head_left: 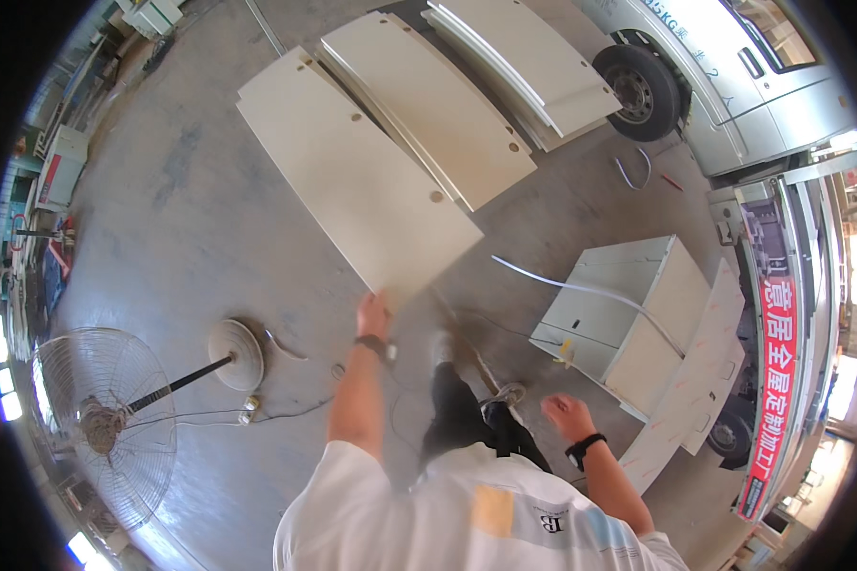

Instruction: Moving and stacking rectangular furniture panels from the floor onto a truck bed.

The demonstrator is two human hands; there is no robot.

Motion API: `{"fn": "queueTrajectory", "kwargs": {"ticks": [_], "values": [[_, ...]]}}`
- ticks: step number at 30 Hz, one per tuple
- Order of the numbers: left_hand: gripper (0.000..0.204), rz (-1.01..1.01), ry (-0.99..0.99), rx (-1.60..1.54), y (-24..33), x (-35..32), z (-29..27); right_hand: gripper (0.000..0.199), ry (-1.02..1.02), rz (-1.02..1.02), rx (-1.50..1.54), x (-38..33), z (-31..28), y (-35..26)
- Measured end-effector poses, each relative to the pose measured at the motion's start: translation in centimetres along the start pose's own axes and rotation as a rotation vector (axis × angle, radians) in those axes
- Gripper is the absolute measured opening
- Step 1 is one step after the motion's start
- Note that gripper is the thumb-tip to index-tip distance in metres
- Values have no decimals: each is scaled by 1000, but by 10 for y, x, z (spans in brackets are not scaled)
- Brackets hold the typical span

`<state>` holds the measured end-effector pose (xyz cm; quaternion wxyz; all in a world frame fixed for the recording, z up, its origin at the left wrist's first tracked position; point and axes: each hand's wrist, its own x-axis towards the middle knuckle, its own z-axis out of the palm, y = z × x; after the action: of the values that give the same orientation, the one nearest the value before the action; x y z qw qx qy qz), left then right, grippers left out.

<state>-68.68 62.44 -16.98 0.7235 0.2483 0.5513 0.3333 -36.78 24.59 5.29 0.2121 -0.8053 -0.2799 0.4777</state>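
A large cream-white panel with small round holes along one long edge lies ahead of me on top of other boards. At its near left corner, my left hand is closed on the panel's edge, its fingertips partly hidden and blurred. A dark band circles that wrist. Away to the right, my right hand hangs beside my leg, its fingers curled in a loose fist with nothing visible in it. A black watch is on the right wrist.
More stacked panels lie beyond, near a truck wheel. A white cabinet with a pale strip across it stands at the right by leaning boards. A floor fan with trailing cables is at the left.
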Motion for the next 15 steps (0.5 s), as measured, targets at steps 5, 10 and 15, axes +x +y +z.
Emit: {"fn": "queueTrajectory", "kwargs": {"ticks": [5,10,15], "values": [[19,147,-368,322,-33,-114,58,42,0,-251,145,53,17,-70],[35,-615,-762,132,-27,-229,123,45,-34,278,951,43,23,-99],[50,-193,-563,265,-10,-208,136,48,316,245,787,-24,-8,-49]]}}
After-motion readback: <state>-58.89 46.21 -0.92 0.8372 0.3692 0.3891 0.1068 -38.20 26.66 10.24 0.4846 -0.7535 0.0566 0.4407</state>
